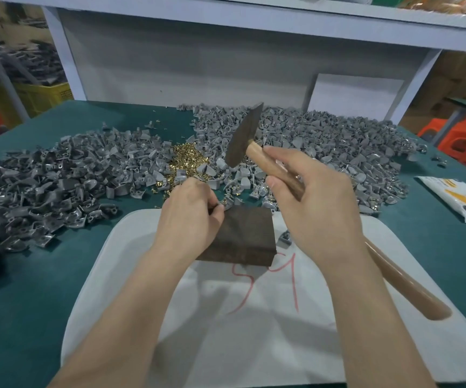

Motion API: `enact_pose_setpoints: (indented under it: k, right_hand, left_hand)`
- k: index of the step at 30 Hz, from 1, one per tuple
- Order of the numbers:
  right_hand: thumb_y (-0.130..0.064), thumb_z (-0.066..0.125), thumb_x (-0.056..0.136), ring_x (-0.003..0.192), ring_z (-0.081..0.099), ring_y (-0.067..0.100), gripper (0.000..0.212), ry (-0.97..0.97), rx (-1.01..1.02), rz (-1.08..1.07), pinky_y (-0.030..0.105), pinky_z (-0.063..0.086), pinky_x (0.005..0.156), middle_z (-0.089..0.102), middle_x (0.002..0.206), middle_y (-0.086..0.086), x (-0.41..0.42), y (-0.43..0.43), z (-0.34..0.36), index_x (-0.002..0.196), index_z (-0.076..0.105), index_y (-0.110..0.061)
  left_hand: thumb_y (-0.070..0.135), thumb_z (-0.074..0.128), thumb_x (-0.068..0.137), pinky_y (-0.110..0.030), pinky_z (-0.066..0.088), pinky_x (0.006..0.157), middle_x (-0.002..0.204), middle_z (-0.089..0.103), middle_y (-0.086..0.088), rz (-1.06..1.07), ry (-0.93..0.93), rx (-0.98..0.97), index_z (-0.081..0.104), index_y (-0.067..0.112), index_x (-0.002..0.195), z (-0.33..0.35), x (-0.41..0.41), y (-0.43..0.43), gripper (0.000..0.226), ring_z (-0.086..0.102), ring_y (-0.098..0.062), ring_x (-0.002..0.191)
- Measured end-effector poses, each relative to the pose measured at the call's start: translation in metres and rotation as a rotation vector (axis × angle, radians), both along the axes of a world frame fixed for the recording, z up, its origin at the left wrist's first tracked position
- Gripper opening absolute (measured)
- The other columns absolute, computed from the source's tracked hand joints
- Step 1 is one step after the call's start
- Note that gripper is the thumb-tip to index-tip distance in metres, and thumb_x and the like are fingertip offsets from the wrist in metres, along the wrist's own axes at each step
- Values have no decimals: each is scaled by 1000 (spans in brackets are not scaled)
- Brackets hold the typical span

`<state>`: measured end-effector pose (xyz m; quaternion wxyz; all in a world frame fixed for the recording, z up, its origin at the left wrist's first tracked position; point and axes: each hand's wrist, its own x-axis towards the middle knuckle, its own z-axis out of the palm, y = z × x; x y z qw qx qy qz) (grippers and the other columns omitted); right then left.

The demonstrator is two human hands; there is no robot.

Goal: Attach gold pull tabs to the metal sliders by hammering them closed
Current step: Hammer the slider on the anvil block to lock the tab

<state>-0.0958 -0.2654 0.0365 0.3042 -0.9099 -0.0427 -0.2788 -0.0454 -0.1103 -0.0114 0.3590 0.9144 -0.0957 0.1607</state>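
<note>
Right grip point(310, 197) holds hammer point(243, 135) raised; left grip point(190, 214) pinches slider point(223, 203) on block point(243, 236).

Even, soft overhead light, moderately bright. Faint arm shadows on the white rounded plastic tray point(131, 289). No harsh glare. Wide-angle bowing at edges; pale grey overhead shelf point(254, 21) and corners smeared, blurry. Centre reasonably sharp.
</note>
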Motion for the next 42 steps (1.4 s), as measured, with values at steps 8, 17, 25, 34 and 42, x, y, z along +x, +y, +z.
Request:
enact_pose_setpoints:
  k: [8,17,25,34,42]
  right_hand:
    - [-26,60,88,91,61,17,34,54,-39,-10,33,48,81,67,101,-12,-1,2,0,118,59,-43]
    - [-27,61,87,85,59,12,33,2,-44,-1,30,47,76,66,94,-18,-7,0,3,116,59,-43]
    - [-26,63,85,91,62,13,36,61,-58,-22,31,49,83,64,87,-20,-6,-8,3,115,58,-46]
    - [-29,60,87,84,59,10,35,102,-150,-10,24,43,73,59,84,-21,-12,2,3,117,55,-46]
    - [-30,60,89,75,58,-2,36,52,-10,-92,21,43,67,57,81,-29,-7,-5,4,119,54,-48]
  left_hand:
    - [11,66,83,-45,50,80,92,60,-14,0,1,-10,59,8,68,0,0,1,17,59,-34,88]
    - [11,67,83,-44,49,79,87,61,-12,-10,14,3,64,5,70,-1,1,2,15,59,-33,86]
    - [18,69,81,-42,50,80,92,60,-7,-50,35,35,65,15,73,0,1,3,10,60,-28,88]
    - [21,72,80,-36,48,77,89,60,-4,-45,54,20,58,21,69,0,2,5,18,58,-25,82]
    - [21,70,82,-36,51,79,88,65,-4,-26,59,20,68,15,72,0,2,4,12,61,-25,83]
